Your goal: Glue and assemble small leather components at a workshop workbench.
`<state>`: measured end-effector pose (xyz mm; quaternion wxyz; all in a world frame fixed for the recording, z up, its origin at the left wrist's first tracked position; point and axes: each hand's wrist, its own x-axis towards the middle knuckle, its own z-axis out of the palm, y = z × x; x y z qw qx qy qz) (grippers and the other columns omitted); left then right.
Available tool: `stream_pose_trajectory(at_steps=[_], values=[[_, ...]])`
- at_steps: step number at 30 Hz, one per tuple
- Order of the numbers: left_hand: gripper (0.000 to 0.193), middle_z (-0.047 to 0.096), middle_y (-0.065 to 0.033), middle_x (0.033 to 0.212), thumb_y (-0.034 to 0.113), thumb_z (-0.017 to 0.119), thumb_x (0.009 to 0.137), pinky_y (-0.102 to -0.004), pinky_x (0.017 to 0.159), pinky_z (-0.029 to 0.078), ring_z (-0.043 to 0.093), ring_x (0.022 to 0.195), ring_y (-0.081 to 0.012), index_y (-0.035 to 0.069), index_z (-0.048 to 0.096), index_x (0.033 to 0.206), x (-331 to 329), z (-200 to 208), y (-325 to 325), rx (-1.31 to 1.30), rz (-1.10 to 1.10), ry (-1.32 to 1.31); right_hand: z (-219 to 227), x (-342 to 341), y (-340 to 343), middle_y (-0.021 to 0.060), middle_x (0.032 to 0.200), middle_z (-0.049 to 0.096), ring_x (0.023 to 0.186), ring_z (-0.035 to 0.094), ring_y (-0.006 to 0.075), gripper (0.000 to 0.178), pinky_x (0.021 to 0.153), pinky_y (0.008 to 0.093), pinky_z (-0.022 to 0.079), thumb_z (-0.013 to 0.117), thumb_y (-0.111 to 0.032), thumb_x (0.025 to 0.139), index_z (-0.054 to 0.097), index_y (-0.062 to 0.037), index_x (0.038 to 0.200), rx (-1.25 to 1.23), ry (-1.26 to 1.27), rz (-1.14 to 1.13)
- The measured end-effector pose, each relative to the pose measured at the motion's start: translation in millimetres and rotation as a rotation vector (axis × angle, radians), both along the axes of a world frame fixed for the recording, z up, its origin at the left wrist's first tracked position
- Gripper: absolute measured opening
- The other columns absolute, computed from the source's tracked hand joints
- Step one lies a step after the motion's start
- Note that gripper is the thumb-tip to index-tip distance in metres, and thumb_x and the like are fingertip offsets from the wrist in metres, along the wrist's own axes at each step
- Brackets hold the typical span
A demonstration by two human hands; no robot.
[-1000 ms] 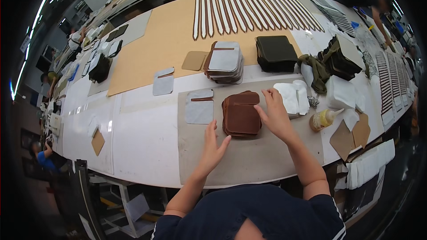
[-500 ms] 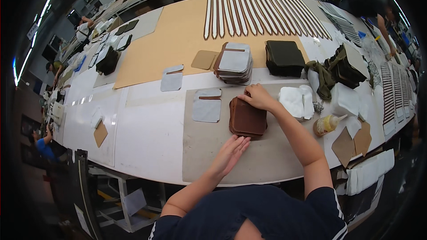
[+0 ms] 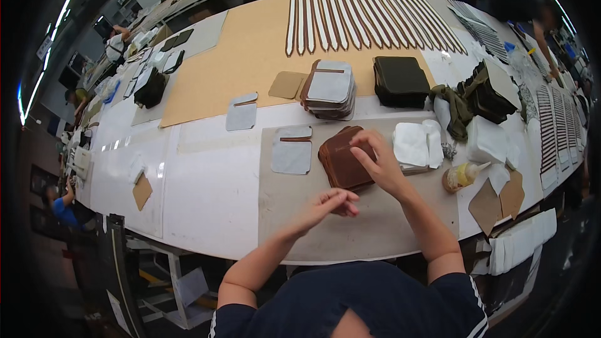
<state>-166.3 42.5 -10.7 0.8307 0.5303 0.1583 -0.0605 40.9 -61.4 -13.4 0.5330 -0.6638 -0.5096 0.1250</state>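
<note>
Two half-curled hands (image 3: pixel 330 205), apart, near brown stack (image 3: pixel 344 166)

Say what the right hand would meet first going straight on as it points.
The right hand would probably meet the brown stack first; depth is unclear, so it might pass over.

I had a stack of brown leather-like pieces (image 3: pixel 339 164) — round-cornered, edges slightly uneven — lying flat but turned askew on the grey mat (image 3: pixel 382 231), toward its far edge.
</note>
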Motion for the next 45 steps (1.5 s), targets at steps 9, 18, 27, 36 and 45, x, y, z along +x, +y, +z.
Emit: stream_pose_trajectory(at_steps=[9, 18, 27, 36, 45], values=[[0.035, 0.072, -0.0163, 0.119, 0.019, 0.058, 0.105, -0.0349, 0.104, 0.048, 0.066, 0.117, -0.0245, -0.004, 0.065, 0.130, 93.7, -71.4, 94.1, 1.035, 0.285, -0.139, -36.2, -78.1, -91.0, 0.0223, 0.140, 0.058, 0.131, 0.058, 0.0279, 0.024, 0.112, 0.0381, 0.047, 0.061, -0.020, 0.106, 0.061, -0.0025, 0.122, -0.026, 1.629, 0.155], [0.032, 0.076, -0.0188, 0.112, 0.014, 0.062, 0.100, -0.0343, 0.095, 0.053, 0.071, 0.107, -0.0232, -0.004, 0.070, 0.125, 85.2, -71.8, 102.7, 0.888, 0.279, -0.023, -33.6, -25.1, -68.9, 0.0149, 0.127, 0.063, 0.119, 0.061, 0.0254, 0.036, 0.108, 0.0381, 0.049, 0.069, -0.027, 0.101, 0.061, -0.0021, 0.126, -0.113, 1.740, 0.203], [0.046, 0.065, -0.0117, 0.135, 0.007, 0.060, 0.103, -0.0310, 0.103, 0.050, 0.064, 0.119, -0.0175, -0.003, 0.052, 0.148, 42.0, -84.4, 35.6, 0.729, 0.399, 0.004, -33.1, 41.0, -48.7, 0.0191, 0.130, 0.059, 0.114, 0.062, 0.0293, 0.066, 0.096, 0.0386, 0.051, 0.067, -0.031, 0.102, 0.045, 0.0137, 0.145, -0.249, 0.543, -0.008], [0.046, 0.059, -0.0129, 0.131, 0.014, 0.058, 0.106, -0.0305, 0.097, 0.049, 0.061, 0.113, -0.0188, -0.001, 0.051, 0.149, 37.8, -92.2, 31.1, 0.651, 0.517, -0.102, -12.8, 3.7, -51.8, 0.0276, 0.129, 0.056, 0.119, 0.056, 0.0417, 0.077, 0.103, 0.0430, 0.047, 0.070, -0.021, 0.098, 0.028, 0.0144, 0.153, -0.510, -0.175, -0.121], [0.046, 0.060, -0.0128, 0.129, 0.013, 0.058, 0.105, -0.0311, 0.093, 0.050, 0.061, 0.107, -0.0198, 0.000, 0.051, 0.149, 44.8, -94.9, 53.6, 0.789, 0.497, -0.108, -33.5, 7.1, -41.6, 0.0273, 0.127, 0.057, 0.115, 0.058, 0.0405, 0.069, 0.100, 0.0430, 0.049, 0.072, -0.017, 0.095, 0.039, 0.0154, 0.147, -0.348, -0.316, -0.157]])
